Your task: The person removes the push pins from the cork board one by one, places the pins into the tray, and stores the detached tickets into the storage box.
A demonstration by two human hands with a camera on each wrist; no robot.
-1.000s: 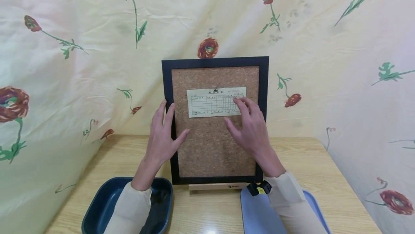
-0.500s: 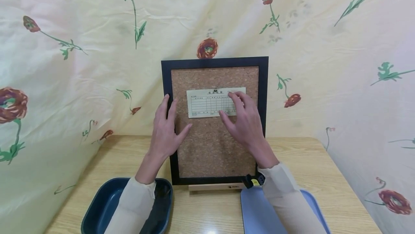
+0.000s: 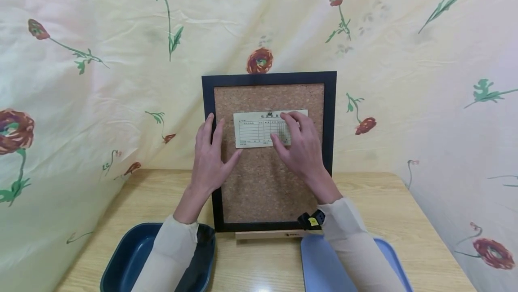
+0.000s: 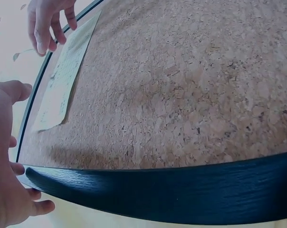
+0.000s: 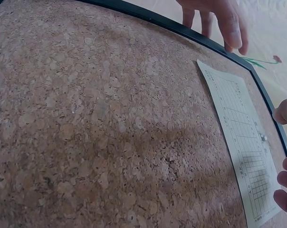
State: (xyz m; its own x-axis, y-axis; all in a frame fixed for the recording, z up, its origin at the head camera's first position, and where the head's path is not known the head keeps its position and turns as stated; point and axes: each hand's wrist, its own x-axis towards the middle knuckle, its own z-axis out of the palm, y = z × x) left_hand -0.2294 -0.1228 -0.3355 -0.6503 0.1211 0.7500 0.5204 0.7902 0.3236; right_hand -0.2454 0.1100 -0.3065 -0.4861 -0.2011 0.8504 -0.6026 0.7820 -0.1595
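A cork board (image 3: 267, 188) in a black frame stands upright in the head view. On its upper half hangs a pale printed form (image 3: 252, 135), held by a small push pin (image 5: 263, 137) at the top middle. My left hand (image 3: 210, 161) is at the frame's left side, fingers spread and pointing up, thumb toward the form's lower left corner. My right hand (image 3: 301, 152) is in front of the form's right part and hides it from the head camera, its fingers loosely bent near the top edge. Neither hand holds anything.
The board rests on a light wooden stand (image 3: 263, 235) on the wood table (image 3: 251, 265). A dark blue tray (image 3: 127, 247) is at the front left, a light blue tray (image 3: 319, 265) at the front right. Behind hangs a floral cloth (image 3: 388, 49).
My right hand has moved left and slightly up across the form, toward the pin. My left hand has risen a little along the frame's left side. Board and form stay in place.
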